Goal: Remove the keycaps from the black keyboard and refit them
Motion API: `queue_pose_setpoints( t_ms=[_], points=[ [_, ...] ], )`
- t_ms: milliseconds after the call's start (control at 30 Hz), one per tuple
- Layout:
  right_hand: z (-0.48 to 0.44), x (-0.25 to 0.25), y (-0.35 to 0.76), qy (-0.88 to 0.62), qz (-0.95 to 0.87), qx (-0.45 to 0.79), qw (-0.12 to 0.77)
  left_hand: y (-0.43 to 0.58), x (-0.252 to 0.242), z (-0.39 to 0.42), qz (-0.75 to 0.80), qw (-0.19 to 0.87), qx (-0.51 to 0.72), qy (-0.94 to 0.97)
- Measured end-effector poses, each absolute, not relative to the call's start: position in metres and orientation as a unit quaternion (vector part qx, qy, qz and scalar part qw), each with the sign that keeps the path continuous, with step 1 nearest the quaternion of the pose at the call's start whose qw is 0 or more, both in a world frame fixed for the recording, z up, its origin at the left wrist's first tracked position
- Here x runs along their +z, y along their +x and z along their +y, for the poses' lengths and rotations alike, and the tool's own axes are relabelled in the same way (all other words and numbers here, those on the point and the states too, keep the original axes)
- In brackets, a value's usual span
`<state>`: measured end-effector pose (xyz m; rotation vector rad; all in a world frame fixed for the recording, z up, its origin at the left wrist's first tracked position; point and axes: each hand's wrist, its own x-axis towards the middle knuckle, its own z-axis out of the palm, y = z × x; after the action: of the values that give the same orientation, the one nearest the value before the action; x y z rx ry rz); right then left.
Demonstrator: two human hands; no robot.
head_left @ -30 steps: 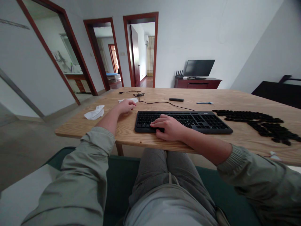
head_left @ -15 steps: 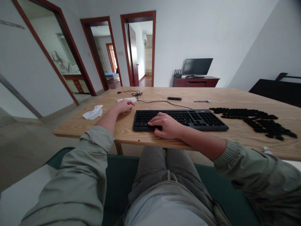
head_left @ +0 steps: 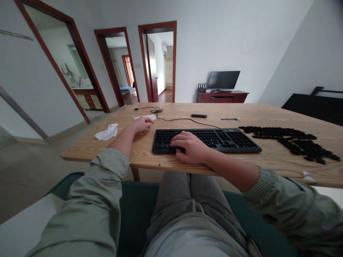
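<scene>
The right hand (head_left: 191, 146) lies half-curled on the left-hand keys of a black keyboard (head_left: 230, 141), gripping nothing. The left hand (head_left: 142, 125) rests loosely open on the bench (head_left: 166, 160), just beside a flat white tissue (head_left: 144, 117). Loose black keycaps (head_left: 292, 141) lie spread right of the keyboard.
</scene>
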<state>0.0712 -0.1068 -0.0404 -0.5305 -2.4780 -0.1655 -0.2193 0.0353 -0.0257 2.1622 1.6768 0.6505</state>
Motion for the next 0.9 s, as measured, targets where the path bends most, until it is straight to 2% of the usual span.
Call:
queue_pose_setpoints(
  t_ms=[400,600,900],
  points=[
    [-0.102,-0.045,0.071,-0.220,-0.942,-0.064,0.245,-0.215,-0.025,0.031,0.602,0.176,0.225,0.746],
    [-0.099,-0.039,0.064,-0.276,-0.926,-0.052,0.251,-0.217,-0.025,0.034,0.595,0.182,0.226,0.750],
    [-0.095,-0.043,0.062,-0.229,-0.939,-0.083,0.243,-0.221,-0.027,0.040,0.592,0.171,0.220,0.756]
  ],
)
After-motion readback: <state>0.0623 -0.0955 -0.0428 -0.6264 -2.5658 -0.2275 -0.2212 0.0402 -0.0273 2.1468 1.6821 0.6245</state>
